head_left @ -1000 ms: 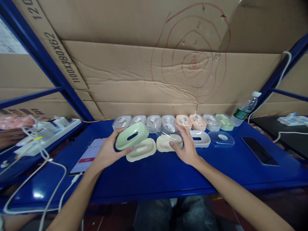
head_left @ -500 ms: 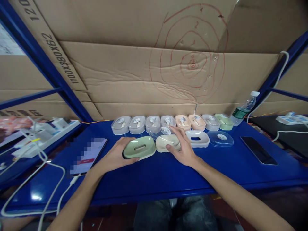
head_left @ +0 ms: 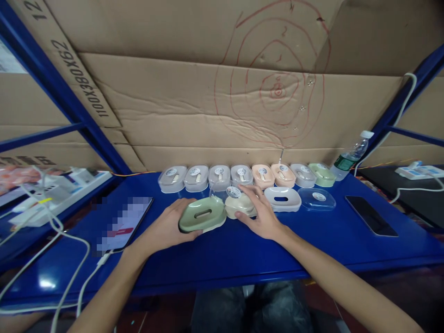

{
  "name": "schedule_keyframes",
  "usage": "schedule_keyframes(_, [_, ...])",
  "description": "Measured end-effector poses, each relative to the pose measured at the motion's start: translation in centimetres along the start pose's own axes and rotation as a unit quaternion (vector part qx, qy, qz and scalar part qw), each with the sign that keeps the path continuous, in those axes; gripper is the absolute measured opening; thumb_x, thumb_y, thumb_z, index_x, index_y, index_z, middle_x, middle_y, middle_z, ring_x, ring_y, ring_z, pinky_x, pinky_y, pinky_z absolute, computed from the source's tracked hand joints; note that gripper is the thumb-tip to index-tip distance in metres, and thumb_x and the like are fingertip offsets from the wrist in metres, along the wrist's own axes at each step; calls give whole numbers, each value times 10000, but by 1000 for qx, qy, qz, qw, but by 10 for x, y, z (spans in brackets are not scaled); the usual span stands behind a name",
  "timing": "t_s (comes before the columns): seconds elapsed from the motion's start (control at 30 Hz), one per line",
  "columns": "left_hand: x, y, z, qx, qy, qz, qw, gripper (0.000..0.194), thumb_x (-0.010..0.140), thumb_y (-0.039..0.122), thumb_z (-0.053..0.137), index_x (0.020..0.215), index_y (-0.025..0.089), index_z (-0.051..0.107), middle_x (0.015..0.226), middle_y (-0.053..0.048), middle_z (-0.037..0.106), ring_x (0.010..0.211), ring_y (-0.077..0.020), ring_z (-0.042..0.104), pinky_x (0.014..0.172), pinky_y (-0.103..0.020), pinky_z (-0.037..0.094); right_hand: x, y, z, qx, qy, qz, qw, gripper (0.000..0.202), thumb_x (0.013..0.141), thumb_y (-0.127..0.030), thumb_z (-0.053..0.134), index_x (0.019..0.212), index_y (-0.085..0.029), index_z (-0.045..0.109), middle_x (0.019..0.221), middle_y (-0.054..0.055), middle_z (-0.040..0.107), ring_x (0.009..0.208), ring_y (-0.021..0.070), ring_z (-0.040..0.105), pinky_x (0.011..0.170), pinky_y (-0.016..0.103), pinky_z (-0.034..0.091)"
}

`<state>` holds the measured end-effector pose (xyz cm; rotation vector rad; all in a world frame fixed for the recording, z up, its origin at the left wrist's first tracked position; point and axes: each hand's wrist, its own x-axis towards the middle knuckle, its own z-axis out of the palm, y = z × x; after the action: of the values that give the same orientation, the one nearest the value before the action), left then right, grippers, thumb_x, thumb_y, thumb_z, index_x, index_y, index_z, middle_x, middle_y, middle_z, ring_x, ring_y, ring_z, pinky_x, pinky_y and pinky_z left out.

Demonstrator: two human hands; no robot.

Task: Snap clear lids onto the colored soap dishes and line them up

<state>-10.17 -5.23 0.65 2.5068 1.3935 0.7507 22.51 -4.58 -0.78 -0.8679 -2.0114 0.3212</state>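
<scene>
Left grip (head_left: pixel 170 224) clasps the green tray (head_left: pixel 205 222) at its left end, right grip (head_left: pixel 262 212) a clear lid (head_left: pixel 233 192).

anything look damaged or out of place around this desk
Yes, mildly: the cardboard backing has wavy creases across its middle, as if buckled, and hand-drawn red rings, unusual on packing board. A clear lid lies beside the open pale tray, while the row of containers behind is lidded.
</scene>
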Motion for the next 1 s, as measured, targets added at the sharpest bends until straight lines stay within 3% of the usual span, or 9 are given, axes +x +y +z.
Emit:
schedule_keyframes(0.3, [-4, 11, 1, 65, -31, 22, 997, 680, 827, 388, 784, 1427, 213, 514, 1332, -139, 648, 1298, -406, 629, 1124, -540, 511, 0, -2, -1, 3, -7, -1, 1000, 722, 1007, -513, 710, 1642, -337, 414, 1506, 145, 523, 1428, 341, 534, 1190, 618, 485])
schedule_keyframes(0.57, [-2, -2, 5, 18, -49, 18, 998, 634, 884, 493, 786, 1409, 224, 554, 1361, -134, 634, 1265, -394, 602, 1101, -546, 486, 1, -4, -2, -3, -38, -1, 999, 719, 1009, -490, 717, 1641, -346, 406, 1484, 147, 531, 1410, 352, 545, 1168, 647, 497])
schedule_keyframes(0.73, [0, -3, 5, 9, -51, 2, 999, 619, 837, 531, 812, 1352, 244, 621, 1270, -108, 663, 1184, -387, 607, 1001, -525, 517, 1, -5, -2, -13, -50, -5, 999, 726, 1010, -490, 715, 1648, -358, 394, 1474, 143, 538, 1409, 355, 541, 1158, 646, 508])
schedule_keyframes(0.87, [1, 1, 4, -7, -39, 3, 999, 588, 737, 443, 880, 1247, 253, 657, 1221, -89, 671, 1131, -377, 633, 1011, -537, 523, 2, -5, -2, -12, -70, -23, 997, 755, 997, -497, 733, 1654, -350, 392, 1507, 141, 520, 1437, 351, 519, 1175, 626, 499])
schedule_keyframes(1.0, [-6, 6, 2, -37, -10, -13, 999, 719, 682, 365, 908, 1319, 256, 593, 1234, -87, 644, 1123, -367, 660, 985, -512, 568, 1, -7, 0, 1, -105, -54, 993, 828, 974, -521, 758, 1676, -344, 357, 1578, 146, 452, 1492, 346, 474, 1207, 604, 474])
